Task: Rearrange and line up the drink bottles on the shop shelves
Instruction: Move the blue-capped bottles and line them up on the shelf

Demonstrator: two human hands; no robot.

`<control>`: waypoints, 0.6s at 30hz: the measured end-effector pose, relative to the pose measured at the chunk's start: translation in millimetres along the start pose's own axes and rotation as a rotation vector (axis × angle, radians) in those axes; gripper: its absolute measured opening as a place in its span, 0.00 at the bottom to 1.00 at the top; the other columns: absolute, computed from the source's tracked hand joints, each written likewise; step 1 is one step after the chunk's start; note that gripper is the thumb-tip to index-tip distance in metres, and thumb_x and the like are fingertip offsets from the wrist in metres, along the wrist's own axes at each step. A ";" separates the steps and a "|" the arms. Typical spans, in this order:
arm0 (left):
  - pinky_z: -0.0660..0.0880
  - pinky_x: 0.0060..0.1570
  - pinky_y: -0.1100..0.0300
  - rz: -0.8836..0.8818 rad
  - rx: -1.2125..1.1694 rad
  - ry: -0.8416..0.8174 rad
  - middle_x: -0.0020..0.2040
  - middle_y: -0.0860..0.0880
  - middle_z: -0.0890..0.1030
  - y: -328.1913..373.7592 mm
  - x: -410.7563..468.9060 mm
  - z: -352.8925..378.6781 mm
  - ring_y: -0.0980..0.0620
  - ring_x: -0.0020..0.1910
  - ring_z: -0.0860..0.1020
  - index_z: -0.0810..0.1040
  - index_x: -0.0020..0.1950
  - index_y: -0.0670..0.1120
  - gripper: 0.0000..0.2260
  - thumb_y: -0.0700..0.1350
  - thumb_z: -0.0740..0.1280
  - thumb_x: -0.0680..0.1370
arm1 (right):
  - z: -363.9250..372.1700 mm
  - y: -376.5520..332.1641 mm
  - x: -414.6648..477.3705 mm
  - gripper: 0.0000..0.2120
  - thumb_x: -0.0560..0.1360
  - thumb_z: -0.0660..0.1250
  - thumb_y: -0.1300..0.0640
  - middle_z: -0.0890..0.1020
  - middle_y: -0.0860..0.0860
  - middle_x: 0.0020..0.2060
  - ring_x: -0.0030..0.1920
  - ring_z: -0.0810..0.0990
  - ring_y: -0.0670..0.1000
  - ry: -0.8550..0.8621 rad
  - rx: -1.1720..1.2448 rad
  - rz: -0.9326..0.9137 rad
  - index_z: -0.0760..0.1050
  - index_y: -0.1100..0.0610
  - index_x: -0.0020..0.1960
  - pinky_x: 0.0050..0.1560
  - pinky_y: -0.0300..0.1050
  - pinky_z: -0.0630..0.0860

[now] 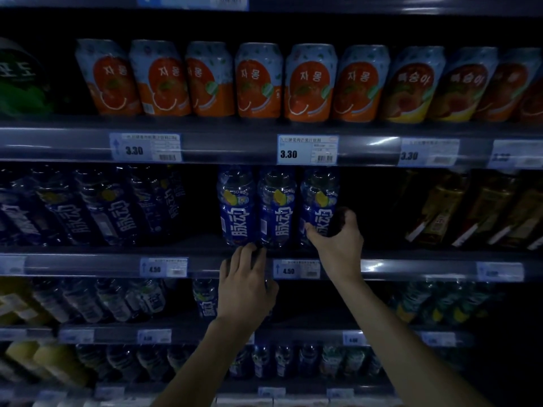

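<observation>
Shelves of a dim shop cooler fill the view, the middle shelf (88, 264) carrying tall blue plastic drink bottles with white lettering. At far left a leaning group of blue bottles (88, 210) tilts back into shadow. After a dark gap, three upright blue bottles stand side by side at the shelf's front edge: the left bottle (236, 207), the middle bottle (277, 208) and the right bottle (318, 205), the three touching or nearly so.

The left hand (245, 289) reaches up from below, palm toward the shelf, fingers spread and loosely curved, fingertips at the bases of the left and middle bottles; whether it truly grips either cannot be told. A white price tag reading 4.50 (296, 269) sits on the shelf rail just right of that hand.

The right hand (338, 233) is wrapped around the lower part of the right bottle, thumb across its label, fingers curled behind its right side. Farther right, dark bottles with brownish labels (470, 207) lean in a row. Above, orange and blue drink cans (258, 80) line the upper shelf.
</observation>
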State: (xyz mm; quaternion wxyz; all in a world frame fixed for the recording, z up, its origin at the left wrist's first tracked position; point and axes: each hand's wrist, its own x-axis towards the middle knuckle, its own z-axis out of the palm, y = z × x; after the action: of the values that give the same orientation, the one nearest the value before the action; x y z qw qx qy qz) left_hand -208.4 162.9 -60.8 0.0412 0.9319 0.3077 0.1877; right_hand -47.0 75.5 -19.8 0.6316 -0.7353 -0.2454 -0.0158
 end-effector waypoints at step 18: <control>0.68 0.66 0.50 -0.082 -0.319 0.045 0.69 0.46 0.68 4.1 3.3 -16.1 0.47 0.69 0.66 0.64 0.73 0.45 0.27 0.51 0.66 0.77 | 2.8 3.8 -28.5 0.36 0.71 0.74 0.52 0.66 0.50 0.68 0.64 0.66 0.43 0.005 -0.059 -0.096 0.60 0.54 0.73 0.62 0.34 0.63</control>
State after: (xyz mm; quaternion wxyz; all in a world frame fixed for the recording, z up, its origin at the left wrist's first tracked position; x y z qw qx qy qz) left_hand -209.7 160.9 -44.0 0.1893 0.8957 0.3126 0.2534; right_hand -71.3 68.2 -33.3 0.6088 -0.7408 -0.2785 -0.0551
